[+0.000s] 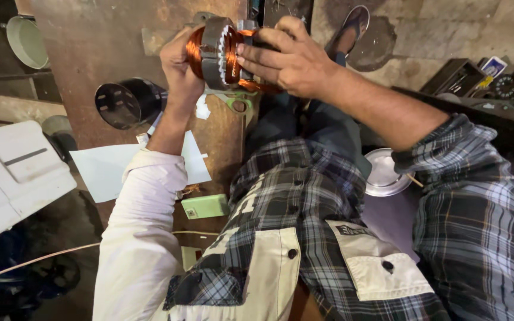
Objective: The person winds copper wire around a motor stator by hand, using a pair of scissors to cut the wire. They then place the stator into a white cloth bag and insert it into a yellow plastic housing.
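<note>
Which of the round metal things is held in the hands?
The stator wound with copper wire, gripped between left hand and right hand. The black can and silver plate lie untouched.

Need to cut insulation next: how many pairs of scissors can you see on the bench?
1: green-handled scissors on the brown bench, just below the copper-wound stator held in both hands. Others may be hidden beneath it.

Light is dim and warm overall, strongest at the top middle of the view, where it catches the copper windings (196, 52) with an orange sheen and lights the two hands evenly. The left edge and lower left corner sink into deep shadow, and the right edge darkens too, with detail there hard to read. Focus is fairly sharp in the middle, while the wide lens bends and stretches the plaid sleeve (477, 202) toward the edge.
</note>
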